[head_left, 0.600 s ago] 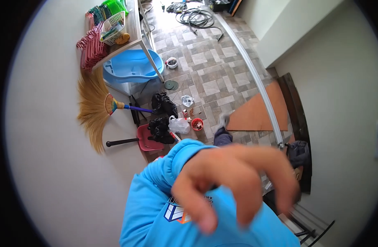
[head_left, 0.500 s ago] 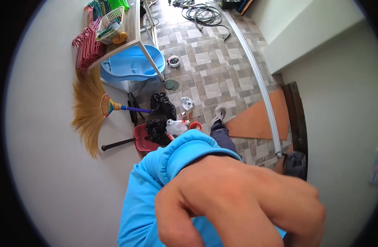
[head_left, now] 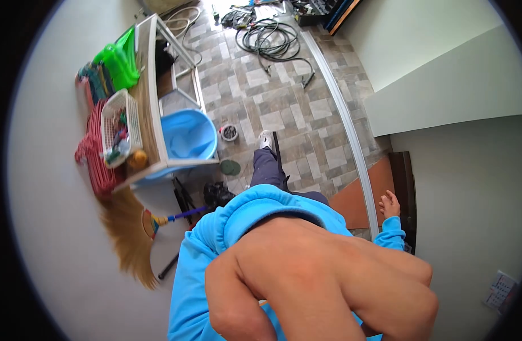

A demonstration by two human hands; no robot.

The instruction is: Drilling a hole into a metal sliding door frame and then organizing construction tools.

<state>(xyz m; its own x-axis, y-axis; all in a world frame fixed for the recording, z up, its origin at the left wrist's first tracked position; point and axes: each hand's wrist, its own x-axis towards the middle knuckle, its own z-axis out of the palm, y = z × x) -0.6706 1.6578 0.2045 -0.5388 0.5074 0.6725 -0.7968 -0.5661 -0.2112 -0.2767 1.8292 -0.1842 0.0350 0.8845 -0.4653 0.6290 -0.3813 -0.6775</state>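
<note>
My left hand [head_left: 306, 278] fills the lower middle, very close to the camera, its back uppermost and fingers bent downward; the fingertips and anything in them are hidden. Its blue sleeve cuff lies just behind it. At the right, my right hand [head_left: 390, 206] hangs empty with loosely curved fingers apart, over an orange board [head_left: 358, 199] and beside a long metal channel [head_left: 346, 116] on the floor. My leg [head_left: 264, 165] reaches forward on the tiled floor.
At left stand a shelf table [head_left: 156, 79] with hangers [head_left: 96, 148] and a basket [head_left: 122, 122], a blue tub [head_left: 190, 136], straw broom [head_left: 127, 233] and black bags [head_left: 215, 193]. A hose coil [head_left: 266, 40] lies ahead; a dark panel [head_left: 403, 170] lines the right wall.
My left hand has come up closer, its fingers curling more. My right hand has appeared at the right. My foot is farther forward, and the shelf table and broom sit lower in the picture.
</note>
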